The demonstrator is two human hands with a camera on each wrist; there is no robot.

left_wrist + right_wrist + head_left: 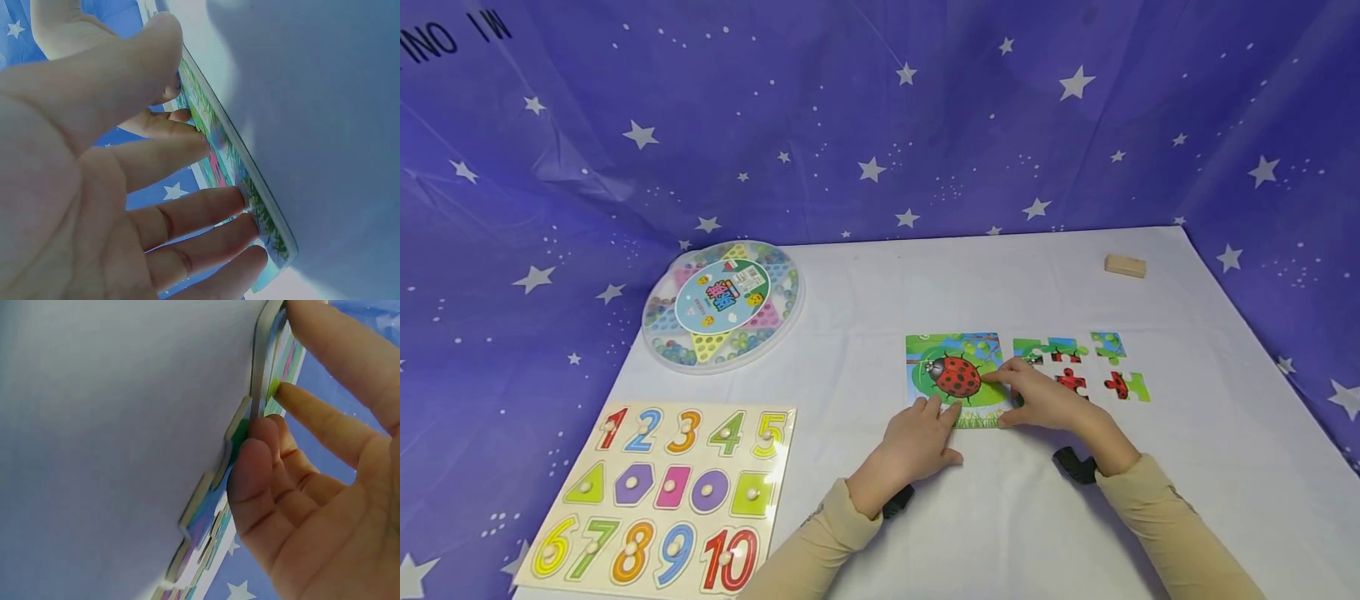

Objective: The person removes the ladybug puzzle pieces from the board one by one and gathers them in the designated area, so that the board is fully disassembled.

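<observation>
A square ladybug picture board (pixel 958 377) lies flat on the white table. The left hand (pixel 917 442) rests with spread, nearly straight fingers at its lower left; in the left wrist view, the fingertips (pixel 250 225) touch the board's near edge. On the board's right side is the right hand (pixel 1048 400). Its index finger touches the picture beside the ladybug, and its thumb lies at the lower right corner. In the right wrist view, the other fingers (pixel 250 469) are bent beside the loose pieces. Loose jigsaw pieces (pixel 1126 386) lie to the right, some partly hidden by the right hand.
A wooden number and shape peg puzzle (pixel 805 417) lies at the front left. Behind it sits a round clear case (pixel 722 307) with marbles. A small wooden block (pixel 1125 266) is at the back right. A purple star-patterned curtain (pixel 872 125) surrounds the table.
</observation>
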